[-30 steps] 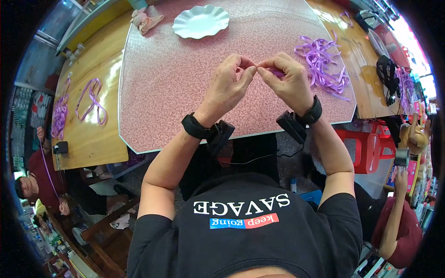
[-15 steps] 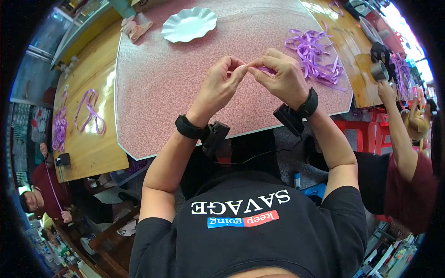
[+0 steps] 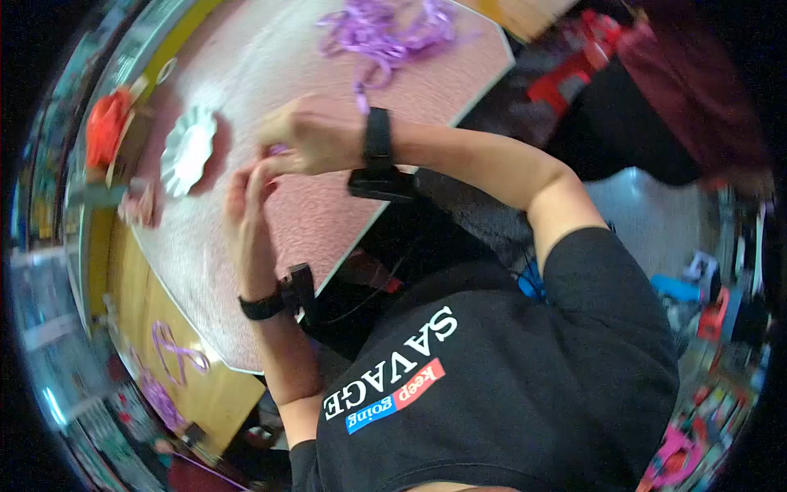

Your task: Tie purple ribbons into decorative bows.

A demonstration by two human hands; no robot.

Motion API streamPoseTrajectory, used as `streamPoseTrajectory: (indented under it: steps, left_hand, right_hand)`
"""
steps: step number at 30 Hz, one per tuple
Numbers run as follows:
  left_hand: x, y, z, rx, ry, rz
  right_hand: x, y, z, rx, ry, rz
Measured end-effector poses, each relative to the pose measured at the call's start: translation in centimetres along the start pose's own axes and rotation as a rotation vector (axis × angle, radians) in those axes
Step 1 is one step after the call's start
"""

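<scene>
Your right hand [image 3: 318, 135] pinches purple ribbon [image 3: 279, 150], seemingly unfinished; left hand [image 3: 249, 215] right by it, blurred, can't tell its grip. Loose ribbon pile [image 3: 389, 43] left on pink surface [image 3: 311, 234], looks unworked.

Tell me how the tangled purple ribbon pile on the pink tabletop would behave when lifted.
The tangled purple ribbon pile will probably flop, since its narrow strips curl loosely. It looks light, being thin bands rather than solid bulk. Overlapping loops suggest one tug may drag others along.
</scene>
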State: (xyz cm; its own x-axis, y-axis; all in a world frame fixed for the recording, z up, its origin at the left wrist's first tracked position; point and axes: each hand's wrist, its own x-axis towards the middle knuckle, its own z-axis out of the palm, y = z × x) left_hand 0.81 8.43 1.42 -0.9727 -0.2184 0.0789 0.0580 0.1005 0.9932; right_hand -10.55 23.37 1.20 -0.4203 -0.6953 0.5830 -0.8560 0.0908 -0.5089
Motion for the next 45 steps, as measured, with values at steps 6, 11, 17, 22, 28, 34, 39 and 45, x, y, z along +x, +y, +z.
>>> streamPoseTrajectory:
  steps: [6, 11, 17, 22, 28, 34, 39, 45]
  left_hand:
    - [-0.6, -0.3, -1.3, -0.142, -0.046, -0.041]
    - [-0.7, 0.0, -0.9, -0.117, 0.010, -0.044]
    - [-0.7, -0.2, -2.4, -0.042, -0.056, -0.068]
    - [-0.9, 0.0, -1.6, 0.023, -0.066, -0.102]
    - [-0.6, 0.7, 0.7, 0.273, -0.024, -0.086]
    - [-0.3, 0.9, 1.0, 0.312, -0.040, -0.139]
    - [-0.7, 0.9, 2.2, 0.145, -0.090, -0.138]
    - [-1.1, 1.4, 3.4, 0.116, -0.043, -0.083]
  right_hand:
    - [0.1, 0.3, 1.2, 0.089, 0.044, -0.016]
    - [-0.2, -0.3, 3.0, 0.164, 0.133, 0.185]
    - [-0.2, 0.0, 3.4, 0.310, 0.086, 0.275]
    - [0.2, 1.0, 3.0, 0.239, -0.035, 0.305]
    - [-0.4, 0.5, 2.6, 0.165, -0.038, 0.284]
    - [-1.2, 0.7, 1.6, 0.220, 0.015, 0.233]
    - [-1.5, 1.5, 2.0, 0.256, 0.003, 0.248]
    - [-2.4, 2.0, 1.3, 0.347, 0.011, 0.228]
